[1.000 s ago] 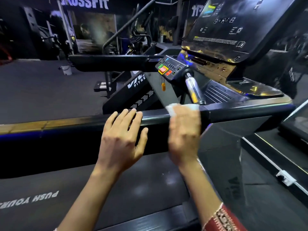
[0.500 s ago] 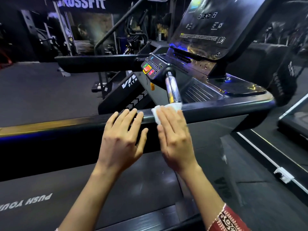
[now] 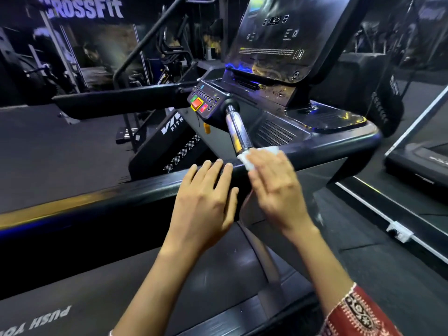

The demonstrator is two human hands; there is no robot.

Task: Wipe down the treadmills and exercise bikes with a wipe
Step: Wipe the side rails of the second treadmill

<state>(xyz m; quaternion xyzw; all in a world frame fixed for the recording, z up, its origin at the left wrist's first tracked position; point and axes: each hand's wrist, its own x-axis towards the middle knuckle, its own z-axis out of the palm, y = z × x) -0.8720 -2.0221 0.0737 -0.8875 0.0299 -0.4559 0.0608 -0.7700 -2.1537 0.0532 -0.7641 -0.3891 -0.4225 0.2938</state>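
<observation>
In the head view, our right hand (image 3: 276, 187) sits at the middle of the frame with its fingers straight and flat. It presses a small, crumpled white wipe (image 3: 249, 158) onto the top of the long black side handrail (image 3: 145, 192), just where the shiny chrome grip bar (image 3: 236, 130) comes down to meet the rail. Our left hand (image 3: 206, 202) lies just beside it to the left, palm down on the same rail, fingers straight and slightly spread, holding nothing. The two hands are near each other but apart.

We judge the first risk to be the wipe itself. It is only pinned under flat fingers and not pinched, so a quick stroke could slide it off the rounded rail and drop it onto the grey treadmill belt (image 3: 109, 275) at lower left. It is also bunched up and covers little surface, so streaks could be missed. The left hand covers a patch of rail that would stay unwiped unless we lift it.

Above centre, the dark control pad with red and green buttons (image 3: 202, 101) sits at the top of the chrome bar, and a small yellow safety clip (image 3: 206, 128) hangs below it. If we wipe up the bar carelessly, we could press a button or knock the clip loose. The right hand is blurred, so we cannot tell how firmly it presses
</observation>
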